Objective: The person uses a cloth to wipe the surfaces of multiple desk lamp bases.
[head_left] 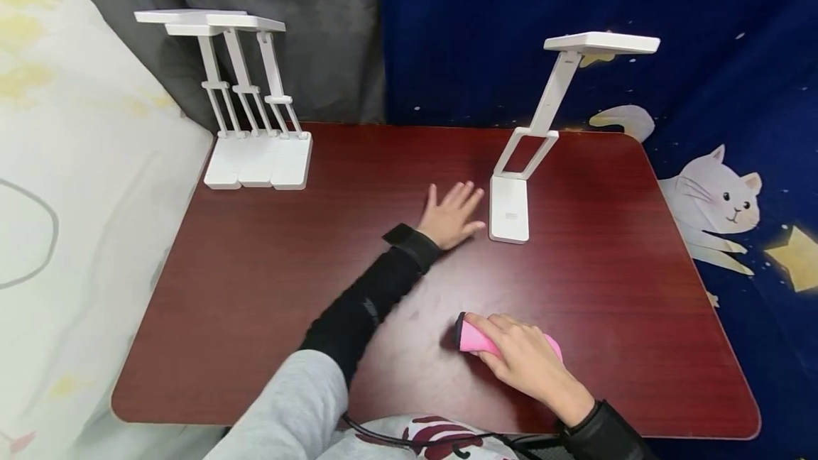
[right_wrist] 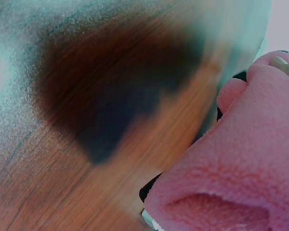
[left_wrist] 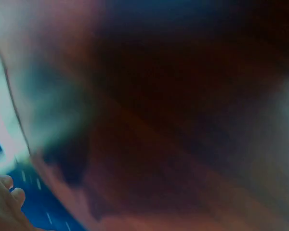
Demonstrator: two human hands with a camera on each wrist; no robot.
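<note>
My right hand (head_left: 527,357) grips a pink fleecy cloth (right_wrist: 221,144) with black edging, low over the front middle of the table. In the head view the cloth looks like a short bundle with a black end, and its underside is hidden. Fingers spread, my left hand (head_left: 449,217) reaches over the table's middle, close to the left side of a white folding desk lamp (head_left: 509,211). It holds nothing. Part of the left hand (left_wrist: 7,202) shows at the lower left corner of the left wrist view, which is dark and blurred.
Three more white desk lamps (head_left: 255,162) stand side by side at the table's back left. The dark red wooden table (head_left: 639,318) has a glossy patch of light in front. Behind it hang grey and blue curtains (head_left: 486,34), and a pale patterned surface (head_left: 77,218) lies left.
</note>
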